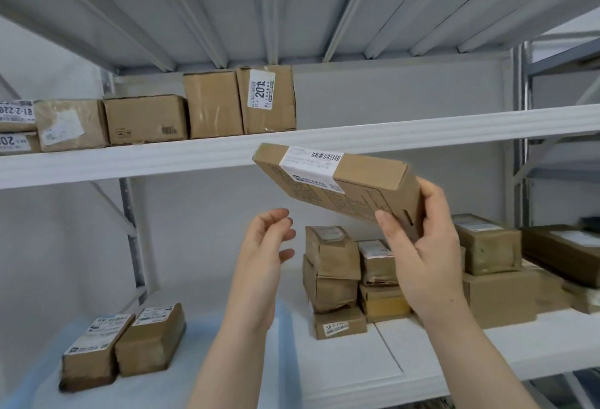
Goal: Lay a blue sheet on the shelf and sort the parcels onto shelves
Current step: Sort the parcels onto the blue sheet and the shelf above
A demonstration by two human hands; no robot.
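My right hand grips one end of a flat brown parcel with a white barcode label, holding it tilted in front of the upper shelf's edge. Below and to the left of the parcel, my left hand hovers with loosely curled fingers and holds nothing. A pale blue sheet covers the left part of the lower shelf, where two brown parcels lie side by side. Several more parcels are piled at the right of the lower shelf.
A row of cardboard boxes stands on the left half of the upper shelf; its right half is bare. Grey metal uprights frame the rack at the right. A white board lies on the lower shelf beside the sheet.
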